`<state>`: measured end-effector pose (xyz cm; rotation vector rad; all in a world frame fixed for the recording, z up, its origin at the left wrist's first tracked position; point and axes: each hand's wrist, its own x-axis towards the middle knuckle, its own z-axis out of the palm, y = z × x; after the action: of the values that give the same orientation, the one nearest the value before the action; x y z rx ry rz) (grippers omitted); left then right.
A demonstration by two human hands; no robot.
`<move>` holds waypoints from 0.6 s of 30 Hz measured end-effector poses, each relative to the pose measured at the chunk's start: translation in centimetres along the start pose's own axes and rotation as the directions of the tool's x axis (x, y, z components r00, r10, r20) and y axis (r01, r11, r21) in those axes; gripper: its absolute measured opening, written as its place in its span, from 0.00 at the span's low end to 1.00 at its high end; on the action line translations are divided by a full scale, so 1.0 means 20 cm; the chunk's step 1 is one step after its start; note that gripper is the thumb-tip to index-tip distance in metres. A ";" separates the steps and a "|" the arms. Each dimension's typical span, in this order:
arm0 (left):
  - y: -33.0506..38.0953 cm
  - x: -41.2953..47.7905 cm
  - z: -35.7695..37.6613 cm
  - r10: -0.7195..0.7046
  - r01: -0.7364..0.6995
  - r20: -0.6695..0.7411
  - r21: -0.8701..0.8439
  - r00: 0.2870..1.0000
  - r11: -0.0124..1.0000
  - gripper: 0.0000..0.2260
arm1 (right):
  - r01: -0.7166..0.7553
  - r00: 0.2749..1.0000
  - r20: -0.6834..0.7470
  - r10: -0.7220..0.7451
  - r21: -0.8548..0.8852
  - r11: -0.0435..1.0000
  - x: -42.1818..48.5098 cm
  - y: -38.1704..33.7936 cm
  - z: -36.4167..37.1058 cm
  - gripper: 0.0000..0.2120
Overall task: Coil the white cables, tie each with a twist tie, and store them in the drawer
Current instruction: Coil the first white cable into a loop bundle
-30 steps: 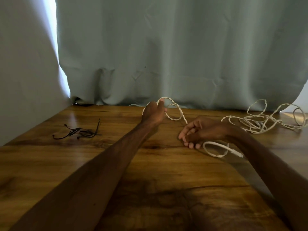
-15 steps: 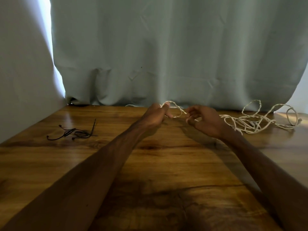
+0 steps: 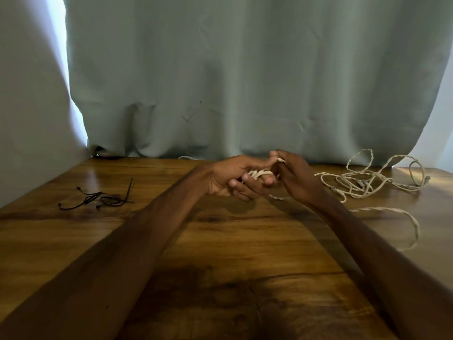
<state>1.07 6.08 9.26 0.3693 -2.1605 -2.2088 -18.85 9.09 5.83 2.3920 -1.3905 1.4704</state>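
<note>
Where the wall [image 3: 29,119] meets the table [image 3: 220,253] at far left, daylight leaks in past the edge of the curtain [image 3: 245,82]. The curtain hangs down to the table's back edge across the full width.

Left part of the table: small tangle of black ties [image 3: 98,198], lying flat, well apart from both hands.

Centre: both forearms reach in from the bottom corners. The hands meet near the back of the table, raised off the wood, with a shadow under them.

Left hand [image 3: 228,179]: fingers curled round a coil [image 3: 259,173] of white cable, several turns bunched across the fingers. Forefinger stretched out to the right.

Right hand [image 3: 296,177]: touching the left. Thumb and fingertips pinch the cable [image 3: 279,160] right at the tip of the left forefinger. Back of the hand faces the camera, so the rest of its grip is hidden.

A short run of cable shows under the right hand, then passes behind the wrist. Right of that forearm, a loose loop [image 3: 414,227] lies on the table.

Right rear: heap [image 3: 367,182] of twisted white cable near the curtain, not coiled, not tied. Plugs [image 3: 334,190] show in the heap, too small to read any marking. The right forearm blocks the stretch between coil and loop. Whether the loop joins the heap: cannot tell.
</note>
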 end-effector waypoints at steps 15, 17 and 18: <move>0.00 0.09 0.04 0.308 -0.371 -0.263 -0.237 0.914 0.898 0.16 | -0.144 0.946 0.290 0.141 -0.011 0.989 -0.04 -0.05 0.11 0.12; 0.00 0.11 0.03 0.323 -0.435 -0.376 -0.265 0.868 0.860 0.18 | -0.129 0.933 0.315 0.175 -0.160 0.979 -0.04 -0.07 0.13 0.06; 0.00 0.12 0.03 0.334 -0.479 -0.442 -0.271 0.833 0.835 0.17 | -0.111 0.930 0.325 0.170 -0.194 0.975 -0.04 -0.09 0.14 0.06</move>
<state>-1.31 6.28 9.00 0.2475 -1.4180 -2.0234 -15.84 9.55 4.47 2.5654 -1.7102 0.9332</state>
